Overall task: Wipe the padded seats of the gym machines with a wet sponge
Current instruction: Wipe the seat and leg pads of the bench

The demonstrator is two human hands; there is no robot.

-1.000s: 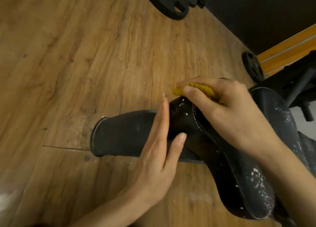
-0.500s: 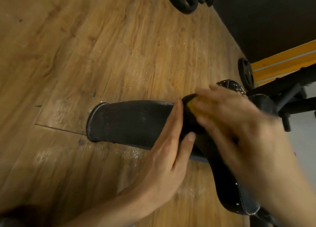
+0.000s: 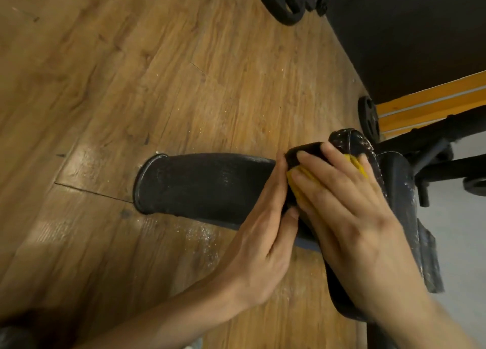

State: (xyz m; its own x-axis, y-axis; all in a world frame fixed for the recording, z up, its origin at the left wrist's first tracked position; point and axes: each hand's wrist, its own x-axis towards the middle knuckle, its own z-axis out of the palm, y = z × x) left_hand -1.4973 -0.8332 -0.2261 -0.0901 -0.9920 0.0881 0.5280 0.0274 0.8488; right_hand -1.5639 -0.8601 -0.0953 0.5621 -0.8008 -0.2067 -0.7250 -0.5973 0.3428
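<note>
Yellow sponge (image 3: 302,177) sits under the right hand (image 3: 349,212), pressed onto the rounded end of the black padded seat (image 3: 352,143) at right of centre; only slivers of yellow show, one at the left fingertips and one between the fingers farther right; the sponge lies just right of the left hand (image 3: 260,246), whose fingertips almost meet it. Right forearm enters from the near right corner and runs up and to the left; the hand lies palm-down over the pad, fingers spread and bent over the sponge, holding it against the upholstery. Left forearm enters from the near edge at left of centre and angles up to the right; the hand stands on its edge, fingers straight and together, pointing away, flat against the black cylindrical roller pad (image 3: 207,185); thumb extended along the near side of the roller; it grips nothing, only rests on the surface. Roller lies lengthwise to the left, its rimmed end cap facing left. White specks and droplets dot the seat and the black pad (image 3: 405,198) to its right. Wooden floor (image 3: 131,72) beneath, with pale flecks near the roller; a black weight plate (image 3: 284,4) at far centre, a smaller one (image 3: 368,119) at right; black machine frame (image 3: 447,143) and an orange beam (image 3: 431,104) at far right.
</note>
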